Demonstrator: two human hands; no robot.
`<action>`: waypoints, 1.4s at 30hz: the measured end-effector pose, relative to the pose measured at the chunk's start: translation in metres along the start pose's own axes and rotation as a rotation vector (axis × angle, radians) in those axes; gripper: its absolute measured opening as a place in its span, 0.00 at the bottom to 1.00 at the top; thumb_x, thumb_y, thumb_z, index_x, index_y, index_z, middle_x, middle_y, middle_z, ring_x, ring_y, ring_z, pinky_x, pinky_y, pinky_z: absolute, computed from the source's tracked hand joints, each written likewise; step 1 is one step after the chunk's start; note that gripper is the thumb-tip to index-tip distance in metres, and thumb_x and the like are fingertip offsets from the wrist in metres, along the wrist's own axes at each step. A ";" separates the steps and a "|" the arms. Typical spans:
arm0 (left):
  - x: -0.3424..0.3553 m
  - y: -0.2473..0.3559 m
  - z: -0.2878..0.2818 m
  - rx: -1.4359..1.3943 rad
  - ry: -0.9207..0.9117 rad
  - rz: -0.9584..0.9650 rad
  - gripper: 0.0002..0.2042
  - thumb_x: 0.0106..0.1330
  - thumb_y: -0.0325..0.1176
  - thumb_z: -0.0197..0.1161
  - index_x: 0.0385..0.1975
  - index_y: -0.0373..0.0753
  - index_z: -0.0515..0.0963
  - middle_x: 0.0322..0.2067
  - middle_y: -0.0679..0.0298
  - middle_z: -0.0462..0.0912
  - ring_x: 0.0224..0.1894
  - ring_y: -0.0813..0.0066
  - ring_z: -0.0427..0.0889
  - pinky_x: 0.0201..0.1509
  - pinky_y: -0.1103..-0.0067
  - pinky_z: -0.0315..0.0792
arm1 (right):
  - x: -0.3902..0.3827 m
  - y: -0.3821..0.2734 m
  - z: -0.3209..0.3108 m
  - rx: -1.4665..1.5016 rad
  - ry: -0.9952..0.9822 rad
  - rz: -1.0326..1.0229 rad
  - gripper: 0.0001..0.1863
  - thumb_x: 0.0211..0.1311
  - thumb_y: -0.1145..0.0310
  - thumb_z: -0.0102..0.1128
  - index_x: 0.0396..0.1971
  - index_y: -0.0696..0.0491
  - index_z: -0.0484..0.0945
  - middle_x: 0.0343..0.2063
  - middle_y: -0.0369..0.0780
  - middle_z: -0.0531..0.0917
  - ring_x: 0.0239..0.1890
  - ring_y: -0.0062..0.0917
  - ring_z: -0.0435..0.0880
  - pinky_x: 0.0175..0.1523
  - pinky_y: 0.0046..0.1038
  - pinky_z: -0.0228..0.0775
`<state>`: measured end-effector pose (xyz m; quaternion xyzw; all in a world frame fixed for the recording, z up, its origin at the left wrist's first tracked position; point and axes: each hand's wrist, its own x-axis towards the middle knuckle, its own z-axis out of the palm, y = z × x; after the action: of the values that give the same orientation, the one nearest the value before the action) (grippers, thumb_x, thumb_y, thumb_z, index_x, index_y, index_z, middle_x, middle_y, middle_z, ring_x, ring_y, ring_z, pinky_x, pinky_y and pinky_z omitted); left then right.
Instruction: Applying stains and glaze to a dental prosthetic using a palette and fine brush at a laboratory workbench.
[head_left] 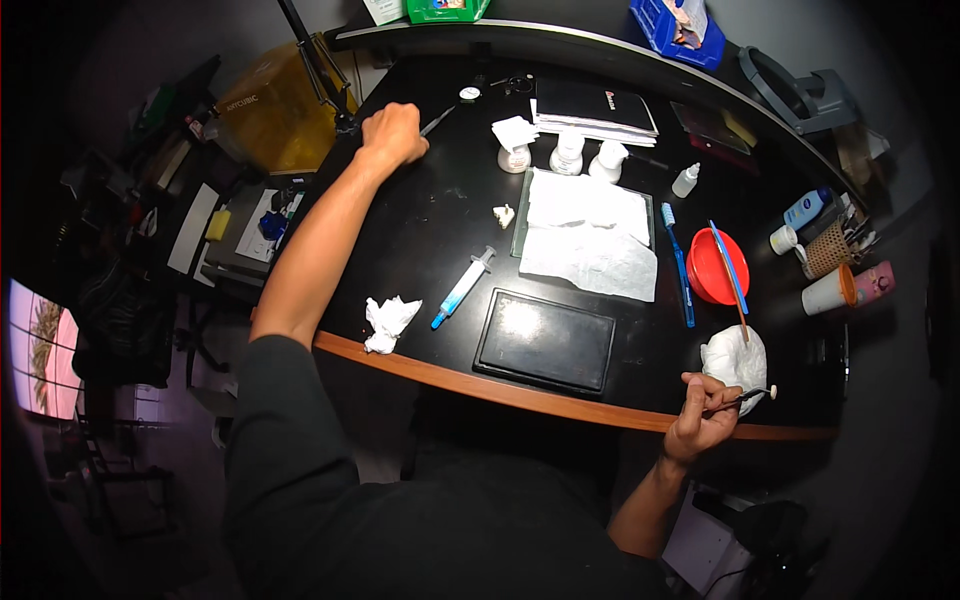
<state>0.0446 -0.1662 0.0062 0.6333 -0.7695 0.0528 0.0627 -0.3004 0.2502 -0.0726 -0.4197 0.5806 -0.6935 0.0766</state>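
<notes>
My left hand [393, 135] is closed at the desk's back left, beside a slender metal tool [438, 120]; what its fingers hold is hidden. My right hand [700, 420] grips dark tweezers [745, 396] with a small pale piece [772, 392] at the tip, above a white crumpled wad [735, 355]. A thin brush [741, 310] and blue sticks cross a red bowl [705, 270] beside a blue toothbrush [678, 270]. A blue-tipped syringe [462, 287], a black rectangular case [544, 340], a glass plate [518, 235] under white paper [585, 205] and a crumpled tissue [390, 323] lie on the desk.
A black desk [400, 240] holds several white jars [565, 155], a dropper bottle [686, 181], notebooks [595, 110] and, at right, cups and bottles [820, 295]. A lamp arm [315, 70] rises at back left. Blue [705, 50] and green [430, 8] bins sit behind.
</notes>
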 end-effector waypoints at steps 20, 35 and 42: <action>-0.224 -0.058 -0.048 -0.534 -0.101 0.563 0.23 0.53 0.30 0.77 0.52 0.33 0.86 0.47 0.57 0.81 0.42 0.67 0.83 0.45 0.75 0.79 | 0.004 0.007 -0.001 -0.008 0.038 0.041 0.16 0.65 0.80 0.60 0.23 0.53 0.63 0.25 0.45 0.84 0.15 0.09 0.56 0.23 0.17 0.44; -0.308 -0.009 -0.007 -0.526 0.114 0.228 0.19 0.62 0.33 0.75 0.52 0.32 0.85 0.37 0.62 0.77 0.38 0.67 0.75 0.51 0.70 0.70 | 0.003 0.010 -0.009 -0.076 -0.006 0.038 0.14 0.69 0.80 0.58 0.23 0.51 0.67 0.28 0.40 0.84 0.18 0.08 0.57 0.26 0.15 0.45; -0.320 -0.002 -0.011 -0.469 0.159 0.272 0.17 0.58 0.32 0.78 0.47 0.36 0.87 0.32 0.65 0.78 0.35 0.69 0.76 0.42 0.71 0.68 | 0.003 0.012 -0.014 -0.084 -0.037 0.068 0.12 0.69 0.80 0.57 0.25 0.53 0.70 0.29 0.41 0.85 0.20 0.08 0.60 0.28 0.15 0.47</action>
<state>0.1077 0.1452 -0.0352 0.4864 -0.8313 -0.0692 0.2600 -0.3159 0.2552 -0.0815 -0.4152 0.6217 -0.6576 0.0934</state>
